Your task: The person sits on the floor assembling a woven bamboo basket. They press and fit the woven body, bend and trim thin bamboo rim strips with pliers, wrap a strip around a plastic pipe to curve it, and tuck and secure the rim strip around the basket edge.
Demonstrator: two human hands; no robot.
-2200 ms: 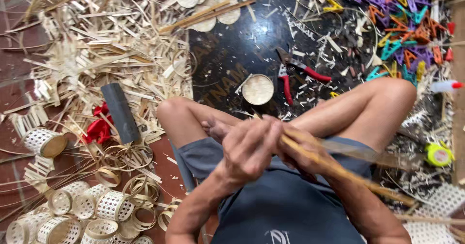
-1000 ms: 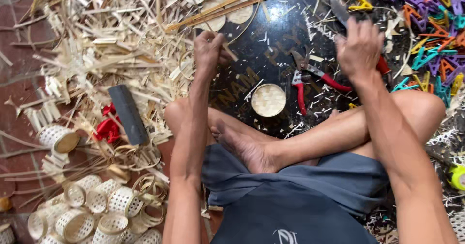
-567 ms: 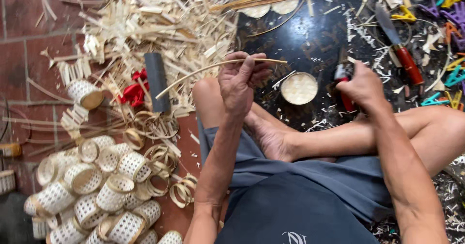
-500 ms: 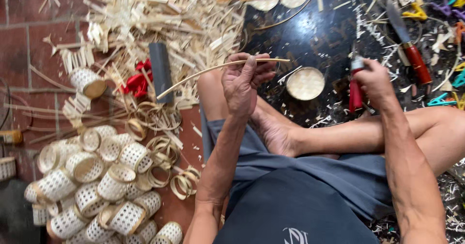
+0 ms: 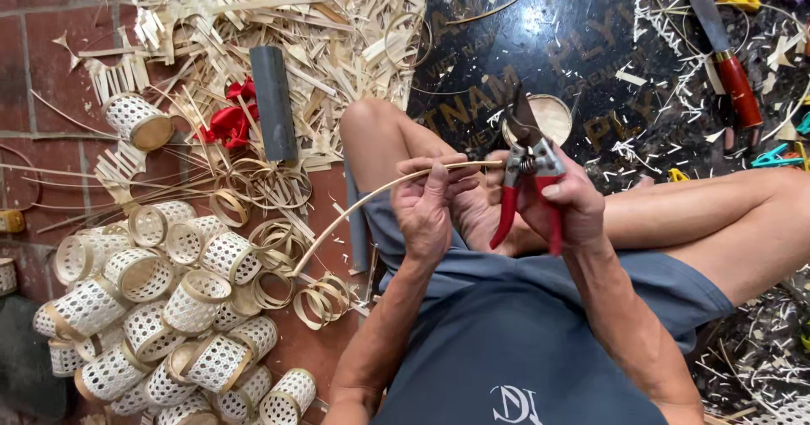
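- Your left hand (image 5: 426,210) is pinching a thin bamboo strip (image 5: 371,197), closed on it, above your crossed legs.
- Your right hand (image 5: 564,201) is gripping red-handled pruning shears (image 5: 527,172), blades at the strip's tip.

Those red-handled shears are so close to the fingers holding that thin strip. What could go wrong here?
The open blades of the red-handled pruning shears in the right hand sit beside the left hand pinching the thin pale bamboo strip; a slip might nick a fingertip. The cut end could also spring up towards the bare knee.
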